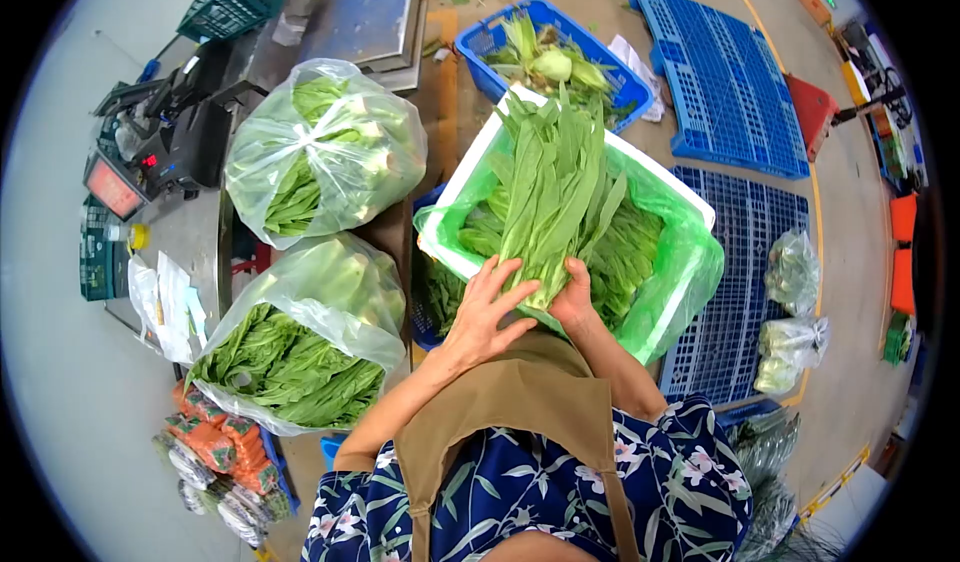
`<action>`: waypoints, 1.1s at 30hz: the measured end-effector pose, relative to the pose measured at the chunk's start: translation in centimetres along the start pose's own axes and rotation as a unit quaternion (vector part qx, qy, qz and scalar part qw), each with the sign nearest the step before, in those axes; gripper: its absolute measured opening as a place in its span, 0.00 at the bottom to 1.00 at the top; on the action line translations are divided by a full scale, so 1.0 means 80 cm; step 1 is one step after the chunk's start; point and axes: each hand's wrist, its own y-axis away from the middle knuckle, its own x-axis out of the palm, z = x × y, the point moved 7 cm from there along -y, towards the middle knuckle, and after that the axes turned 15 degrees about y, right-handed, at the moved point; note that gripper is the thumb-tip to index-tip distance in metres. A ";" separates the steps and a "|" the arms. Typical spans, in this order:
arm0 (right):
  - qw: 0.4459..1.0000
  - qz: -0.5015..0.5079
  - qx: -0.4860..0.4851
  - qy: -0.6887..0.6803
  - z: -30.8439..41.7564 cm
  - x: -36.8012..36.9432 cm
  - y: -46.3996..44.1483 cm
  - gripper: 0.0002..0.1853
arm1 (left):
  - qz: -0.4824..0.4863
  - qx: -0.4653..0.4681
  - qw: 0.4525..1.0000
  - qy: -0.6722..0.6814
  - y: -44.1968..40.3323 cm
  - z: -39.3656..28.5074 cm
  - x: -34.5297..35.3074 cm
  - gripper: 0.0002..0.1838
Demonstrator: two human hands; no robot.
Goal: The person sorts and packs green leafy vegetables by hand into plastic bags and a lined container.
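A bunch of long-leaved lettuce (pixel 550 192) lies with its leaves pointing away from me and its cut stem ends towards me. My right hand (pixel 573 297) is curled round the stem end on the right side. On the left, my left hand (pixel 485 314) rests against the stems with its fingers spread. Under the bunch is a white foam box (pixel 690 194) lined with a green plastic bag (pixel 695 262). More lettuce (pixel 622 262) fills the box. The undersides of both hands are hidden.
Left stand a tied clear bag of greens (pixel 325 152) and an open bag of greens (pixel 300 362), beside a metal bench (pixel 190 227). Ahead is a blue crate (pixel 480 57) with leaf trimmings. Blue pallets (pixel 720 72) and bagged vegetables (pixel 792 272) lie right.
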 end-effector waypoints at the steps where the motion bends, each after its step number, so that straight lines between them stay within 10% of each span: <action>1: 1.000 0.018 0.000 0.015 -0.001 0.002 -0.004 0.38 | -0.033 -0.017 0.998 0.057 0.003 0.000 -0.011 0.33; 9: 0.927 0.013 -0.068 0.370 0.014 0.084 -0.035 0.33 | -0.130 -0.202 0.932 0.270 -0.009 0.035 -0.050 0.62; 11: 0.819 -0.028 -0.076 0.569 0.016 0.124 -0.032 0.32 | -0.173 -0.151 0.855 0.466 -0.021 0.059 -0.046 0.62; 12: 0.703 -0.018 -0.280 0.653 0.017 0.130 -0.041 0.39 | -0.169 -0.089 0.815 0.547 -0.022 0.085 -0.044 0.59; 15: 0.369 -0.062 -0.366 0.852 0.014 0.224 0.007 0.50 | -0.201 -0.171 0.691 0.673 -0.008 0.127 -0.053 0.43; 20: 0.419 0.040 -0.362 0.832 0.004 0.265 0.039 0.56 | -0.189 -0.107 0.593 0.775 0.009 0.142 -0.084 0.31; 23: 0.687 0.057 -0.229 0.688 0.039 0.266 0.034 0.56 | -0.217 -0.080 0.637 0.736 0.004 0.134 -0.102 0.27; 27: 0.575 -0.008 -0.311 0.757 0.059 0.255 0.024 0.59 | -0.247 -0.070 0.565 0.784 -0.004 0.136 -0.103 0.25; 33: 0.633 0.019 -0.204 0.746 0.052 0.246 -0.013 0.58 | -0.209 -0.074 0.602 0.767 -0.012 0.126 -0.104 0.27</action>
